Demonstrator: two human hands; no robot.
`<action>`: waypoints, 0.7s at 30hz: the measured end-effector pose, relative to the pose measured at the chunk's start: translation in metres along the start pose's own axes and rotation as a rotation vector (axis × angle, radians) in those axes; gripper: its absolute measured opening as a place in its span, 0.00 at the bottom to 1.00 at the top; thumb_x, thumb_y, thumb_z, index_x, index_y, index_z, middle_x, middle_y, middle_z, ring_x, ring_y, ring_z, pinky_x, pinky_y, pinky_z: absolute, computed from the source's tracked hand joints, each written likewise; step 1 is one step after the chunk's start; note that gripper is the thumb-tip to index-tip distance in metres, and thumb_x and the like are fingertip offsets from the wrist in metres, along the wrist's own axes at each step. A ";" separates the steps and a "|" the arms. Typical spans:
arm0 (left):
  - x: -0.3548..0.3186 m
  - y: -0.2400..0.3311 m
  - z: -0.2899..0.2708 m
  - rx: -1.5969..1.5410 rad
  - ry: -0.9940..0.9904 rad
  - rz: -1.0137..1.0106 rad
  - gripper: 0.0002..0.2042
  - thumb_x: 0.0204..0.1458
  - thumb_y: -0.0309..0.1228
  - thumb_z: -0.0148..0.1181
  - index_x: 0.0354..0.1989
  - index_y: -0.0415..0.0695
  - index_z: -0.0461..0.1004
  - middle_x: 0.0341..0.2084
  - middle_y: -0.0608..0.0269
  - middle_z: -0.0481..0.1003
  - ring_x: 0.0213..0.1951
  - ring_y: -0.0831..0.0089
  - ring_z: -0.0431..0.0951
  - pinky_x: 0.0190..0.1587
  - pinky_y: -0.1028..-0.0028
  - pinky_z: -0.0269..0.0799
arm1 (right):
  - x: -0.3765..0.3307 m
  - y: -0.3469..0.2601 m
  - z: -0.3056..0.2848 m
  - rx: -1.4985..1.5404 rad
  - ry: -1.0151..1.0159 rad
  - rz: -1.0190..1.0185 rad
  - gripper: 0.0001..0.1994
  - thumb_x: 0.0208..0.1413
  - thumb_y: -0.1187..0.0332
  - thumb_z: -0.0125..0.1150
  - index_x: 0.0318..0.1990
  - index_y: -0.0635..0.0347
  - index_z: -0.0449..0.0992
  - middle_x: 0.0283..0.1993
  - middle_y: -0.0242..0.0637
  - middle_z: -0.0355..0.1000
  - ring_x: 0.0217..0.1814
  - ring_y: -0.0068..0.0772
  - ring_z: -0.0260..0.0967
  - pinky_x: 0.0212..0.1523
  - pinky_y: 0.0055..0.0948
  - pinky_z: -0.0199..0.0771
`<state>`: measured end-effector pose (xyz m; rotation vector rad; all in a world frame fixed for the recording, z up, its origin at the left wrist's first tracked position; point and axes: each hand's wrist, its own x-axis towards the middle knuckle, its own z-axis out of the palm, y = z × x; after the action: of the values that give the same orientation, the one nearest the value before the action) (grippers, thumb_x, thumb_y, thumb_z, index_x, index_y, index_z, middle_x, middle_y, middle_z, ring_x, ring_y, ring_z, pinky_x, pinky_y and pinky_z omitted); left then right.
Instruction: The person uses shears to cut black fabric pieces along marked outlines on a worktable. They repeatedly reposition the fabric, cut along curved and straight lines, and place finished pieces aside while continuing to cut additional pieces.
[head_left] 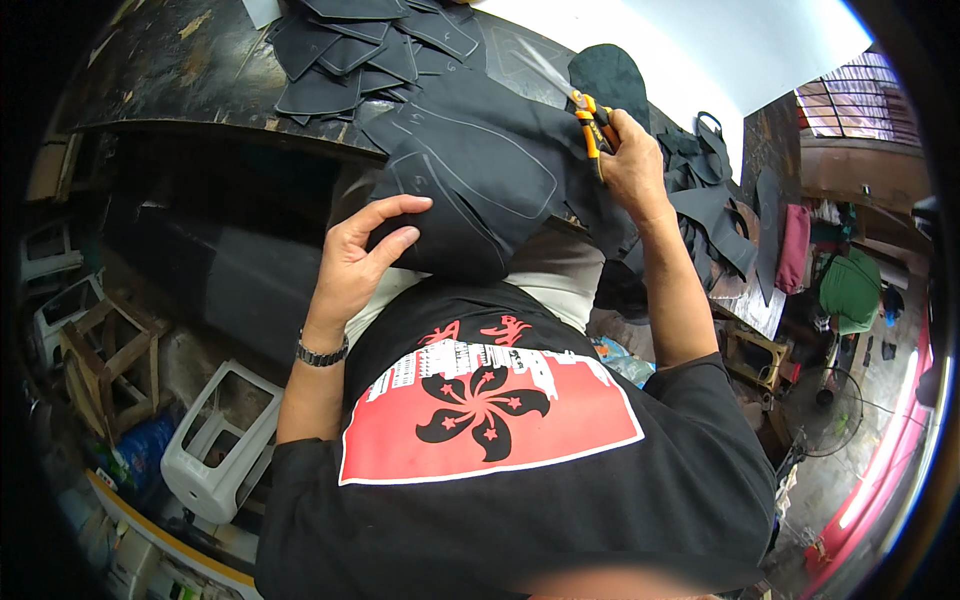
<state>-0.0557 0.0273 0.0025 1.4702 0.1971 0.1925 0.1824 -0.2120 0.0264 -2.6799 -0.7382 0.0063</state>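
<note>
A black leather-like sheet (480,180) drapes over the table edge and my lap, with curved outlines drawn on it in pale lines. My left hand (352,262) grips its left edge; the thumb and forefinger lie on top, while the other fingers are partly hidden. In my right hand (636,168) is a pair of scissors (592,118) with yellow-orange and black handles. The blades point up and left above the sheet, slightly blurred, and seem clear of the material.
Cut black pieces (345,45) are piled on the dark worktable (180,75). Black offcuts (715,215) lie to the right, beside a dark rounded piece (610,78) and a large white sheet (690,40). A white plastic stool (215,440) and wooden frame (105,350) stand lower left.
</note>
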 end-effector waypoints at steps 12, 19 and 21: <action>0.047 0.072 -0.033 0.312 -0.446 0.013 0.09 0.48 0.17 0.58 0.38 0.35 0.78 0.35 0.61 0.80 0.40 0.75 0.78 0.47 0.77 0.71 | 0.025 0.031 -0.038 -0.286 0.449 0.032 0.11 0.49 0.68 0.64 0.39 0.62 0.75 0.32 0.44 0.76 0.34 0.45 0.76 0.35 0.40 0.73; 0.100 0.095 -0.014 0.561 -0.967 0.136 0.09 0.47 0.19 0.59 0.37 0.38 0.78 0.34 0.56 0.80 0.36 0.61 0.80 0.43 0.70 0.72 | -0.026 -0.053 -0.010 1.218 -0.260 0.006 0.12 0.49 0.67 0.71 0.38 0.59 0.76 0.28 0.28 0.74 0.26 0.17 0.67 0.27 0.18 0.66; 0.105 0.091 -0.008 0.594 -1.001 0.098 0.08 0.47 0.19 0.59 0.36 0.37 0.78 0.33 0.56 0.80 0.36 0.60 0.80 0.43 0.70 0.72 | -0.038 -0.075 0.002 1.256 -0.500 0.046 0.13 0.43 0.72 0.73 0.35 0.60 0.74 0.26 0.24 0.69 0.24 0.14 0.65 0.25 0.16 0.65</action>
<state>0.0436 0.0692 0.0912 1.9886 -0.6841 -0.5752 0.1123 -0.1699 0.0470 -1.4655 -0.5130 0.8627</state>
